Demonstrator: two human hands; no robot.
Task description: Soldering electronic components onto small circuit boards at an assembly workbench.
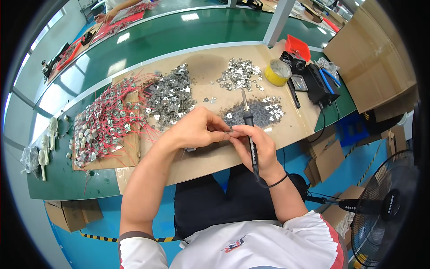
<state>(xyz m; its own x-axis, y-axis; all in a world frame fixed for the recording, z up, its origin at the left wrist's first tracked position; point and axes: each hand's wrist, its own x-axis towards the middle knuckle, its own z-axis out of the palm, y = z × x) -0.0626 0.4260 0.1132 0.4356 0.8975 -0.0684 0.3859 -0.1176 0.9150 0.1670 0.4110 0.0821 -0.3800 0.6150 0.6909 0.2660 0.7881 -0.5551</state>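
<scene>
My right hand [261,150] holds a soldering iron [248,118] with a black handle, its metal tip pointing away from me over the cardboard. Thumb and fingers of my left hand [201,128] are pinched together, meeting the fingertips of my right hand. What sits between the fingertips is too small to make out. Just beyond my hands spreads a pile of small dark and silvery metal parts [255,112]. A farther heap of shiny metal pieces [239,74] lies past it. Left of my hands is a larger heap of metal parts [172,96].
Small parts with red wires [105,121] cover a wooden board at left, near pale brushes [44,150]. At right stand a yellow tin [277,72], a black soldering station [320,85] and a red bin [297,47]. A fan [385,208] stands low right. Another person's hand [109,17] works far left.
</scene>
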